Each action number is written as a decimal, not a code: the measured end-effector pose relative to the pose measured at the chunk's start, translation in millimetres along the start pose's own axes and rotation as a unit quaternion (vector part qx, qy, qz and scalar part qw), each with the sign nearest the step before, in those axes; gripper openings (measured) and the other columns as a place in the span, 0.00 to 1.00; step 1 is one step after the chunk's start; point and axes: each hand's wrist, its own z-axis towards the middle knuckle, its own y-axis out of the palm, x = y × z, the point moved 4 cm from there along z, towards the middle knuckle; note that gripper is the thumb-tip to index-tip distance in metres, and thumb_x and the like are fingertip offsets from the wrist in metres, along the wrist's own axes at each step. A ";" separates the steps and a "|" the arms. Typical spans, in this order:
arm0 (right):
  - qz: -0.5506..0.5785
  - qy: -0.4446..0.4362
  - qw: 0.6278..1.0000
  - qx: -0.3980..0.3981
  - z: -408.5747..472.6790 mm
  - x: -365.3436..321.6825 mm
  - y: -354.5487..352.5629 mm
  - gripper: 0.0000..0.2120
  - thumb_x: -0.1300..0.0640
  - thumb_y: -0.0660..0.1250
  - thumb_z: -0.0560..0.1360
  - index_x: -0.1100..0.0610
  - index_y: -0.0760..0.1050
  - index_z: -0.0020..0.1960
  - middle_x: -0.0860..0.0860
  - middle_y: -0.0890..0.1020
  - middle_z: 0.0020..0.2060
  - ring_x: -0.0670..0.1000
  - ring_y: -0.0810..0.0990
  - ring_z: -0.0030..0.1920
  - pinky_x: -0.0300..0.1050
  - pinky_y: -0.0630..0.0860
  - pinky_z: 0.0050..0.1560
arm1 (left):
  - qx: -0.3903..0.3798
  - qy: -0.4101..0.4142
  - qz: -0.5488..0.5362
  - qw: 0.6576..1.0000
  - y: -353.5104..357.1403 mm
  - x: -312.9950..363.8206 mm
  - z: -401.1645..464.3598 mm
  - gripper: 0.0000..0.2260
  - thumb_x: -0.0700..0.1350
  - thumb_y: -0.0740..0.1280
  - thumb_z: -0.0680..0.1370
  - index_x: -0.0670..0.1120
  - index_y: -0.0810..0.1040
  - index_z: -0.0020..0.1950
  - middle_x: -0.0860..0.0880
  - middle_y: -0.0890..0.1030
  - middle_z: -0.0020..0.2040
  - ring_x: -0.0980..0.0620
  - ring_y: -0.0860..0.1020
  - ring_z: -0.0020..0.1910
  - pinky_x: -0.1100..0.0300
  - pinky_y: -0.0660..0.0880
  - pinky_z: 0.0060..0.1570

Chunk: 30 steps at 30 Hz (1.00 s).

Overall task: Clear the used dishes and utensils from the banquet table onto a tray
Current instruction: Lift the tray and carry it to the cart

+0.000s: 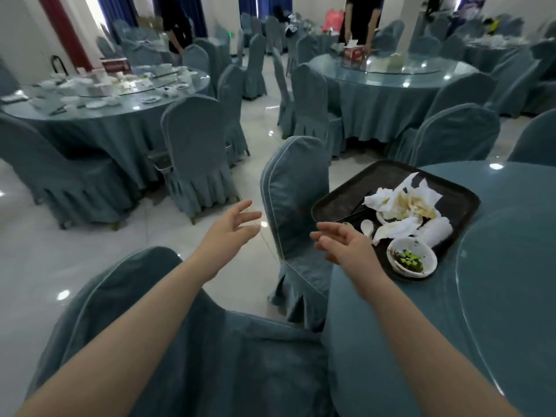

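1. Far left first: cluttered round table [99,94] well back across the room, loaded with white dishes. Too far off for either hand, so probably not the next target.

2. Left hand [228,233] out over the floor, fingers spread and relaxed, gripping nothing. Just left of the covered chair [296,200], not touching it as far as can be told. Well apart from the tray.

3. Right hand [343,242] palm-up-ish, fingers loosely apart, also empty. Hovering right at the near-left corner of the black tray [337,203]; hard to say if actually touching the rim.

4. Tray sitting on the edge of the near banquet table [421,326], long axis running diagonally away and to the right from the right hand. Near-left corner poking out past the table edge toward the chair.

5. On the tray, left to right: dark chopsticks [355,212], white soup spoon [367,227], small bowl of green scraps [411,260] at the near edge, crumpled stained napkins [403,200] piled over a dish, rolled white towel [436,233].

6. Gut call: loading looks pretty much done here, no loose dishes visible on this tabletop. Right hand clearly closer, so likely grabbing that near corner, left needing to swing right past the chair to catch the other side.
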 end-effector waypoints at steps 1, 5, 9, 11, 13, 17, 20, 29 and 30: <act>0.001 -0.004 1.000 -0.008 -0.2 -4.4 13.1 0.12 0.64 0.65 0.77 0.48 0.77 0.52 0.42 0.85 0.44 0.41 0.83 0.46 0.32 0.75 0.39 | 0.007 0.005 -0.005 1.000 -10.4 1.0 -6.0 0.23 0.44 0.66 0.78 0.54 0.64 0.72 0.58 0.78 0.62 0.58 0.78 0.57 0.54 0.72 0.62; 0.014 -0.012 0.999 -0.035 -2.4 -15.6 86.0 0.10 0.64 0.65 0.77 0.52 0.77 0.55 0.47 0.85 0.47 0.48 0.83 0.49 0.42 0.78 0.49 | 0.042 0.009 -0.020 0.999 -68.3 -15.3 -37.2 0.23 0.43 0.66 0.78 0.53 0.65 0.72 0.57 0.79 0.59 0.60 0.79 0.56 0.59 0.74 0.58; -0.006 -0.008 0.997 -0.079 -13.6 -19.3 177.0 0.09 0.60 0.64 0.78 0.49 0.76 0.55 0.46 0.84 0.49 0.49 0.82 0.52 0.47 0.78 0.55 | 0.090 -0.009 -0.038 0.995 -149.2 -52.0 -68.3 0.22 0.42 0.66 0.78 0.51 0.67 0.71 0.54 0.80 0.60 0.57 0.79 0.57 0.58 0.75 0.58; -0.012 -0.004 0.996 -0.090 -17.8 -20.0 221.8 0.08 0.60 0.64 0.78 0.49 0.76 0.55 0.45 0.84 0.48 0.49 0.82 0.52 0.47 0.78 0.55 | 0.113 -0.020 -0.060 0.992 -194.1 -72.0 -81.1 0.21 0.41 0.66 0.78 0.51 0.67 0.70 0.53 0.81 0.59 0.55 0.80 0.56 0.57 0.75 0.56; -0.011 -0.001 0.996 -0.091 -20.7 -23.9 267.8 0.08 0.61 0.64 0.78 0.50 0.77 0.54 0.47 0.84 0.49 0.51 0.82 0.53 0.48 0.78 0.56 | 0.131 -0.025 -0.079 0.988 -239.2 -90.4 -95.5 0.21 0.41 0.66 0.78 0.52 0.68 0.69 0.55 0.82 0.57 0.55 0.80 0.55 0.56 0.76 0.55; 0.031 0.013 0.997 -0.063 -22.4 -36.8 364.3 0.08 0.64 0.63 0.78 0.53 0.78 0.50 0.51 0.84 0.49 0.53 0.81 0.51 0.49 0.77 0.55 | 0.141 -0.031 -0.104 0.984 -331.1 -119.5 -119.0 0.18 0.40 0.65 0.78 0.51 0.70 0.67 0.54 0.81 0.57 0.52 0.79 0.57 0.52 0.74 0.59; 0.040 0.007 0.997 -0.058 -17.5 -44.8 429.6 0.09 0.64 0.63 0.78 0.53 0.79 0.50 0.50 0.85 0.47 0.52 0.82 0.49 0.47 0.77 0.53 | 0.146 -0.025 -0.111 0.983 -395.6 -133.8 -129.3 0.17 0.39 0.65 0.79 0.50 0.71 0.67 0.52 0.81 0.57 0.52 0.79 0.58 0.52 0.74 0.60; 0.036 0.020 0.998 -0.043 35.1 -60.2 514.5 0.09 0.63 0.62 0.79 0.52 0.79 0.51 0.48 0.86 0.46 0.50 0.84 0.49 0.46 0.79 0.53 | 0.158 -0.028 -0.125 0.979 -515.4 -153.3 -94.2 0.14 0.39 0.64 0.79 0.50 0.74 0.63 0.51 0.82 0.55 0.52 0.80 0.55 0.52 0.75 0.59; 0.040 0.023 0.998 -0.036 44.0 -58.6 513.9 0.09 0.62 0.62 0.79 0.52 0.79 0.52 0.48 0.86 0.47 0.50 0.84 0.49 0.46 0.79 0.52 | 0.153 -0.026 -0.126 0.980 -520.0 -153.1 -81.9 0.14 0.39 0.64 0.79 0.50 0.74 0.63 0.52 0.83 0.54 0.52 0.81 0.54 0.52 0.75 0.58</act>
